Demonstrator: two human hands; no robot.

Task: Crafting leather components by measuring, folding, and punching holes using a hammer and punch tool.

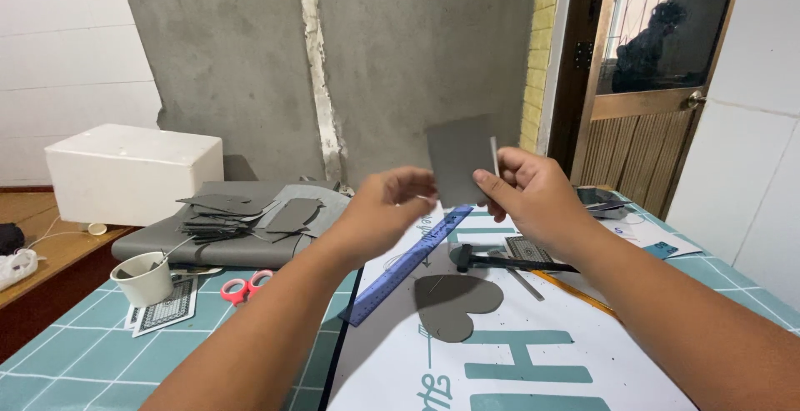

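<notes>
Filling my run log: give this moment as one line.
left hand: pinching grey sheet | right hand: gripping same sheet | below: blue ruler, grey heart cutout

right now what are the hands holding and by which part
A grey rectangular sheet piece, held upright: the right hand pinches its lower right edge, and the left hand meets its lower left corner.
</notes>
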